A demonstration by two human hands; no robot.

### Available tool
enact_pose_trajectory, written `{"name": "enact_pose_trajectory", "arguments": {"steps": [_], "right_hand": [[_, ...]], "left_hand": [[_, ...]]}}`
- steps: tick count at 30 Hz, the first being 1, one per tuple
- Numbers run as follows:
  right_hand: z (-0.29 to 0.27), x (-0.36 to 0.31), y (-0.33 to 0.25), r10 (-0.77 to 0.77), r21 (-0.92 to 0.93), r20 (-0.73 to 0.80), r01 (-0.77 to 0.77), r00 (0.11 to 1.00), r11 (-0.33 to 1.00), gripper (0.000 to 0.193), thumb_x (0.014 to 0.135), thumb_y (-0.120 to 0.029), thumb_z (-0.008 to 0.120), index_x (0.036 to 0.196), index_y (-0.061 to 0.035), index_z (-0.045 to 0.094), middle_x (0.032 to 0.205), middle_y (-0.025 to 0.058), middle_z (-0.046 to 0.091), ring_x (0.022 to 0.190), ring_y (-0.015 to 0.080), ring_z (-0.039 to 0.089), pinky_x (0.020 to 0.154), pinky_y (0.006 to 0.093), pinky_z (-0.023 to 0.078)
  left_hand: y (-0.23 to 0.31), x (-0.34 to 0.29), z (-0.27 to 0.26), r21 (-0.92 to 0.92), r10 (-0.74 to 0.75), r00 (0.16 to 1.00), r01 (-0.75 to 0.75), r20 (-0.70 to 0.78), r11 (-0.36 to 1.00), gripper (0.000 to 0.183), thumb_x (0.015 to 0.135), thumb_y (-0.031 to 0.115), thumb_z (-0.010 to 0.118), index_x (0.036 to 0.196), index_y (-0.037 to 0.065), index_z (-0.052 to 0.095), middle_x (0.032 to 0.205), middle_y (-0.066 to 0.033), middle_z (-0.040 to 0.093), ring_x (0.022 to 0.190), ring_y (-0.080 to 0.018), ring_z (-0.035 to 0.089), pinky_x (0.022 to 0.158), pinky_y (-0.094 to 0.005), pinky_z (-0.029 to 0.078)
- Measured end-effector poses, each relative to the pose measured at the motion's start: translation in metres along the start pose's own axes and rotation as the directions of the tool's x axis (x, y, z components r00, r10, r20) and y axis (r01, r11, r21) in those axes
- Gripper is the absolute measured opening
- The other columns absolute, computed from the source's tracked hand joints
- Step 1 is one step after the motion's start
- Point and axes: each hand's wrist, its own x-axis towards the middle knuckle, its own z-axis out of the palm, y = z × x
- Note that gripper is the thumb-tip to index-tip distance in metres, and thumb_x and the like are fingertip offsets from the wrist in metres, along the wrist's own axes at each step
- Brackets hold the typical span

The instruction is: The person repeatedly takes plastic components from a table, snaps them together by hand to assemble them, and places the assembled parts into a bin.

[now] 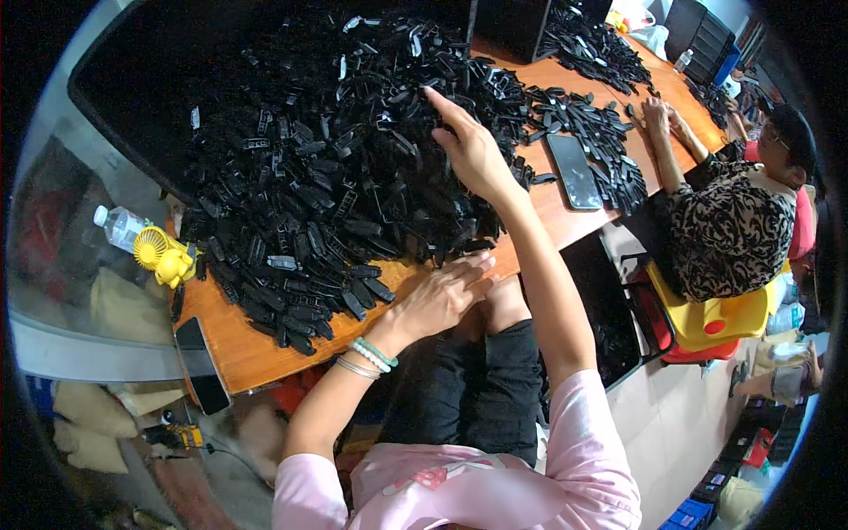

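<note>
While the orange-brown wooden bench [402, 276] spreads out before me, a broad heap of small black plastic clip-like parts [327, 190] covers most of its left half, spilling toward my near edge. Behind the heap's left side rises a large black bin [132, 110]. To my right, a co-worker [733, 221] in a black-and-beige patterned top sits at the same bench, with smaller spreads of parts before them. My right hand [468, 155] reaches over the heap's right side, thumb and forefinger apart; I cannot tell whether it touches a part. My left hand [446, 296] is at the near edge, just beside the heap, fingers slightly bent; whether they pinch anything I cannot tell. One smartphone [574, 172] lies right of the heap, another phone [203, 367] at the left edge, near a yellow fan [163, 254] and a clear plastic bottle [124, 225]. Bracelets [375, 358] circle my left wrist
</note>
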Motion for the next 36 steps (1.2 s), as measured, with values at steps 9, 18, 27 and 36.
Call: {"name": "enact_pose_trajectory", "arguments": {"steps": [9, 18, 27, 36], "right_hand": [[-0.026, -0.156, -0.037, 0.315, -0.041, -0.051, -0.317, 0.948, 0.947, 0.02, 0.079, -0.001, 0.063, 0.099, -0.0038, 0.063, 0.095, 0.012, 0.058, 0.069, 0.024, 0.058, 0.063, 0.032, 0.048], [-0.015, -0.169, -0.04, 0.328, -0.33, -0.063, -0.33, 0.943, 0.885, 0.027, 0.077, -0.004, 0.063, 0.104, -0.0046, 0.059, 0.099, 0.0142, 0.052, 0.089, 0.0326, 0.057, 0.072, 0.0395, 0.05], [-0.001, -0.184, -0.047, 0.187, -0.413, -0.058, -0.194, 0.981, 0.89, 0.022, 0.069, -0.009, 0.073, 0.083, -0.0048, 0.057, 0.089, 0.0096, 0.057, 0.088, 0.0289, 0.053, 0.074, 0.0382, 0.041], [-0.009, -0.178, -0.055, 0.272, -0.144, -0.032, -0.274, 0.962, 0.951, 0.012, 0.077, -0.006, 0.065, 0.086, -0.001, 0.061, 0.088, 0.0129, 0.062, 0.085, 0.0317, 0.057, 0.075, 0.0386, 0.045]], "left_hand": [[0.009, 0.0, -0.011, 0.025, 0.004, 0.998, -0.002, -0.064, 1.0, 0.031, 0.083, 0.008, 0.051, 0.111, -0.003, 0.059, 0.117, -0.0205, 0.058, 0.111, -0.0315, 0.055, 0.098, -0.0398, 0.043], [0.07, -0.062, -0.045, 0.195, -0.335, 0.727, 0.538, -0.599, 0.82, 0.013, 0.08, 0.01, 0.067, 0.088, 0.002, 0.062, 0.077, -0.0099, 0.061, 0.064, -0.0272, 0.06, 0.057, -0.0366, 0.048], [0.06, -0.08, -0.067, 0.186, -0.752, 0.429, 0.901, -0.5, 0.391, 0.025, 0.085, 0.025, 0.064, 0.072, 0.004, 0.06, 0.071, -0.0141, 0.061, 0.058, -0.0318, 0.06, 0.052, -0.041, 0.045], [0.074, -0.091, -0.051, -0.095, -0.657, 0.418, 0.797, -0.627, 0.597, 0.015, 0.083, 0.005, 0.066, 0.073, -0.001, 0.056, 0.073, -0.0062, 0.057, 0.052, -0.012, 0.051, 0.047, -0.0253, 0.039]]}}
